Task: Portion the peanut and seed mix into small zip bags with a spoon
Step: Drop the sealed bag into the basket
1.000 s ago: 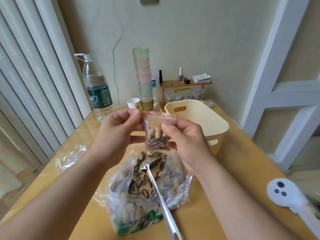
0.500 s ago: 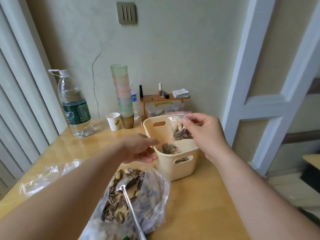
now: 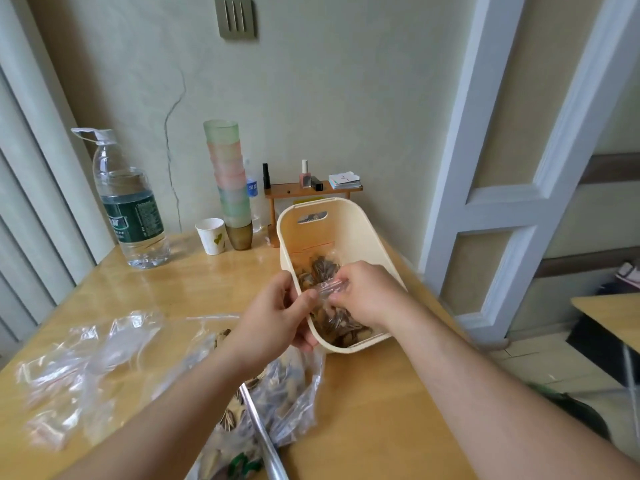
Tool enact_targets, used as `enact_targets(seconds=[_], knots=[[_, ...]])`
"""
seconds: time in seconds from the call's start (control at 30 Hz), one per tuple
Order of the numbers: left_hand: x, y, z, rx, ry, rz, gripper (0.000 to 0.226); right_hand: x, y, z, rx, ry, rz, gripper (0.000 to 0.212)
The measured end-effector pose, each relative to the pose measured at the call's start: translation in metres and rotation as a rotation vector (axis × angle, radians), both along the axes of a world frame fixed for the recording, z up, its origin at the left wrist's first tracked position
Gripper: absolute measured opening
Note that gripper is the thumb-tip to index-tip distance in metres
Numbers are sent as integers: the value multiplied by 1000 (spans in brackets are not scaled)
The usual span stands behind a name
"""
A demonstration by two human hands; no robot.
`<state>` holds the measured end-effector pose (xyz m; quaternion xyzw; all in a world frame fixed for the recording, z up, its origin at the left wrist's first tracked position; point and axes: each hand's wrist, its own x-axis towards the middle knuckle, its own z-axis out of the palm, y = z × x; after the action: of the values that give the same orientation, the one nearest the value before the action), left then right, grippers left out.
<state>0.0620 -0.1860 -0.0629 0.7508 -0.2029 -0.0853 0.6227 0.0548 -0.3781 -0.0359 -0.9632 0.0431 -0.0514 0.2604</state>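
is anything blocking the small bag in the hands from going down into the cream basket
Nothing visible blocks it. Both the left hand and right hand pinch the small clear zip bag right over the open cream plastic basket; below lie only filled bags of seed mix already inside.

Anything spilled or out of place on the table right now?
No spill shows. Both hands, left hand and right hand, pinch a small zip bag over the cream basket. The spoon rests in the open mix bag. Only a wall crack looks damaged.
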Motion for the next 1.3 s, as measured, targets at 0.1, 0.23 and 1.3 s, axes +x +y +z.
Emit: enact_targets(seconds=[0.1, 0.23, 1.3], knots=[[-8, 2, -1, 0, -14, -42, 31, 1, 6, -11, 49, 52, -3, 28], [-13, 4, 0, -10, -28, -58, 24, -2, 6, -17, -14, -17, -45, 36], [9, 0, 8, -16, 93, 109, 26, -21, 15, 17, -128, -63, 112, 28]])
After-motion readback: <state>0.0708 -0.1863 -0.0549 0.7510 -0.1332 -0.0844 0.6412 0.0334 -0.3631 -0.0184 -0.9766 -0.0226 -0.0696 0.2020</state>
